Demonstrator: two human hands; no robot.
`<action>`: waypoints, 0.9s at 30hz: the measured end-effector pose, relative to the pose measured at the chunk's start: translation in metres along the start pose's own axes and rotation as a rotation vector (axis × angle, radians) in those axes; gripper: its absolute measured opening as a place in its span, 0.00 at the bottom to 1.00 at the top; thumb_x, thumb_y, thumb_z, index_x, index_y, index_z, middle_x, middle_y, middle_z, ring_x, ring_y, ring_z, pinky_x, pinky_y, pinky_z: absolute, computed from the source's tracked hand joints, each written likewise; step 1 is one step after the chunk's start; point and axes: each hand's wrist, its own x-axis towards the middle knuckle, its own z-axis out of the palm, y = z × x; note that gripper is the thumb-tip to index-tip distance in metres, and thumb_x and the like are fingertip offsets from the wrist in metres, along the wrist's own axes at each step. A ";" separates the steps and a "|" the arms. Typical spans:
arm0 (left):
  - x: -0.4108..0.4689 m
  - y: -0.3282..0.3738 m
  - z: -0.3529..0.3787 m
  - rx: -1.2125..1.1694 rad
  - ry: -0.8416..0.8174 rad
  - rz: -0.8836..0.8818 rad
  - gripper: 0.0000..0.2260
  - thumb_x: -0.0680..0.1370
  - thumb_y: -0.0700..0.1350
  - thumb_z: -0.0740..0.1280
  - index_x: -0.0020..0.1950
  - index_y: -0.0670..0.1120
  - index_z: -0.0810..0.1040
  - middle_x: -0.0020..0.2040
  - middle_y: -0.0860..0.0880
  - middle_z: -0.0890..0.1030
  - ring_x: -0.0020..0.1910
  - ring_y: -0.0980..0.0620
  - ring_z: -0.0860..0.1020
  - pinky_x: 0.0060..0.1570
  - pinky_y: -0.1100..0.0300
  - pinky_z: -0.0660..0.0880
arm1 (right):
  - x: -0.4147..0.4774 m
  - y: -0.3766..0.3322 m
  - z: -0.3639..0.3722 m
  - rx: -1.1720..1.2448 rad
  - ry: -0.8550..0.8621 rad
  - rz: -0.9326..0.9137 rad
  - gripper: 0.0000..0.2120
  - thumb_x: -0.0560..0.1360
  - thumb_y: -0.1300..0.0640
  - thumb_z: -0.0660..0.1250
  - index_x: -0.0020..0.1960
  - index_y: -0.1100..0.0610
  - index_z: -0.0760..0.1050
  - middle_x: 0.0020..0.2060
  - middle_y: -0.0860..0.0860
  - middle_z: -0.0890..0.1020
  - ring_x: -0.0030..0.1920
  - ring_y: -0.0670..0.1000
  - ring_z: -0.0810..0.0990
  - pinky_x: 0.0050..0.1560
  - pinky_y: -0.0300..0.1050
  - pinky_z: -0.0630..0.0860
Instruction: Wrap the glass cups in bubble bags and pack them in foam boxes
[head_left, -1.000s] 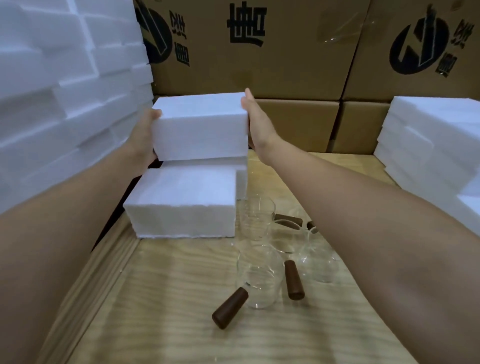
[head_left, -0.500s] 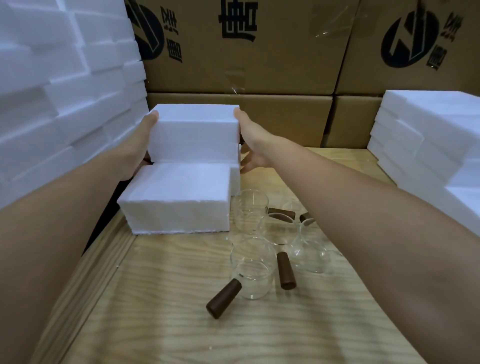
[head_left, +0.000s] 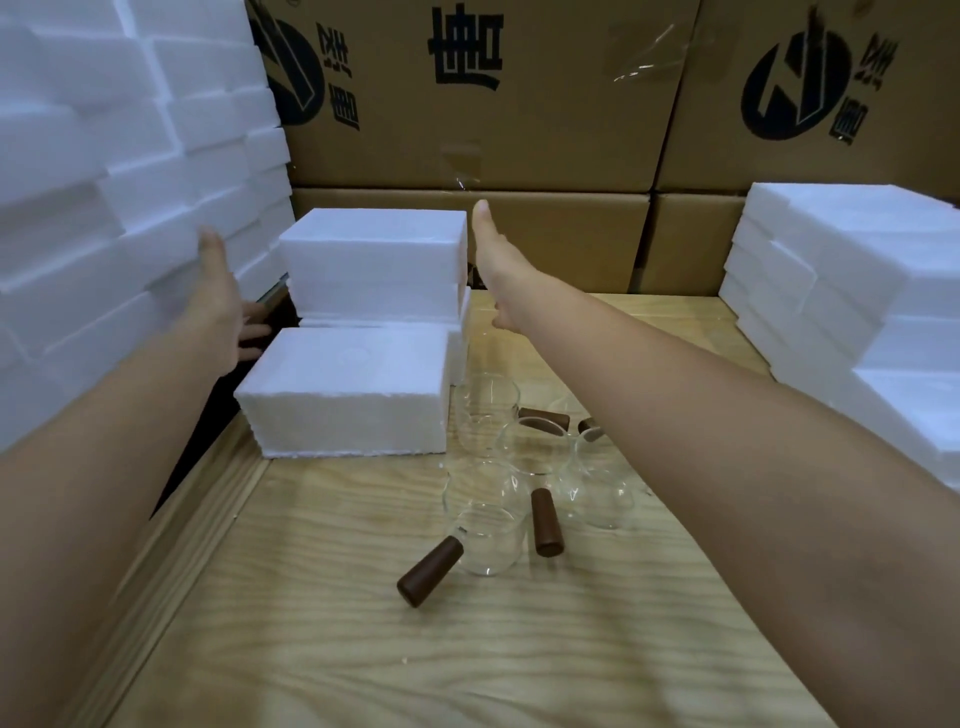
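Both hands were spread with fingers straight: the left hand (head_left: 223, 306) hung a little apart from the left side of the top foam box (head_left: 374, 244), and the right hand (head_left: 493, 265) stood thumb-up just beside its right edge, neither gripping it. That box sat on a lower foam box (head_left: 374, 304), with a near foam box (head_left: 348, 389) just in front on the wooden table (head_left: 415, 649). Right of these, bare glass cups (head_left: 498, 467) with brown handles clustered between 2 foam stacks, the left stack (head_left: 104, 182) and the right stack (head_left: 857, 291), with cardboard cartons (head_left: 519, 130) at the far side.

Glass cups (head_left: 488, 535) right of foam boxes (head_left: 348, 395).
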 end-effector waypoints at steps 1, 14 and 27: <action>-0.003 -0.006 -0.007 -0.040 0.084 0.003 0.35 0.77 0.71 0.46 0.74 0.49 0.63 0.68 0.43 0.73 0.64 0.43 0.74 0.62 0.46 0.70 | -0.005 0.000 -0.005 0.009 0.038 -0.008 0.37 0.77 0.31 0.45 0.78 0.51 0.47 0.77 0.52 0.55 0.76 0.60 0.54 0.72 0.60 0.57; -0.058 -0.050 -0.006 -0.281 0.263 0.081 0.20 0.78 0.63 0.54 0.48 0.50 0.76 0.46 0.52 0.81 0.46 0.49 0.77 0.55 0.52 0.74 | -0.194 0.083 -0.115 0.258 0.508 -0.675 0.13 0.78 0.50 0.53 0.50 0.49 0.77 0.43 0.47 0.82 0.48 0.42 0.79 0.50 0.33 0.74; -0.320 -0.107 0.063 -0.179 -0.066 0.732 0.09 0.76 0.40 0.60 0.40 0.52 0.74 0.28 0.60 0.73 0.26 0.61 0.66 0.27 0.67 0.62 | -0.243 0.202 -0.141 0.138 0.614 -0.291 0.14 0.80 0.61 0.57 0.40 0.53 0.77 0.33 0.49 0.78 0.33 0.44 0.73 0.37 0.39 0.69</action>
